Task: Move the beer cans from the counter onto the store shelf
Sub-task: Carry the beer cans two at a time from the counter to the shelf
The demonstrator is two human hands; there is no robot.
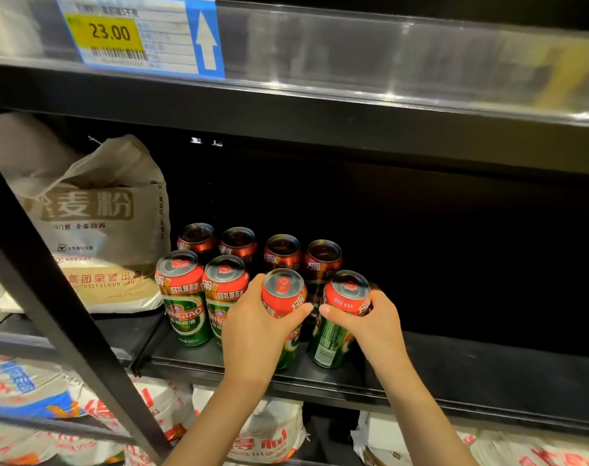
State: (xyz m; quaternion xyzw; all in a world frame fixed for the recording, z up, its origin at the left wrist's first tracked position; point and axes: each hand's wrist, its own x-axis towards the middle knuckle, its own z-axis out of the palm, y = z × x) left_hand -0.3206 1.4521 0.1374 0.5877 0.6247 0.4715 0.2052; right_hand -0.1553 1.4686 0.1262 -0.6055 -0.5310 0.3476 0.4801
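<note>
Eight beer cans are seen upright on the dark shelf (454,371), in two rows of four. The third front can (284,299) is grasped by the left hand (252,334), fingers curled round its side. The fourth front can (345,297) is grasped by the right hand (377,327). A flour bag (98,223) is set just left of the cans. A price tag (135,35) is fixed on the rail above.

eight cans (185,297) in two rows on shelf (454,375), flour bag (108,230) to their left, price tag (138,35) above
</note>
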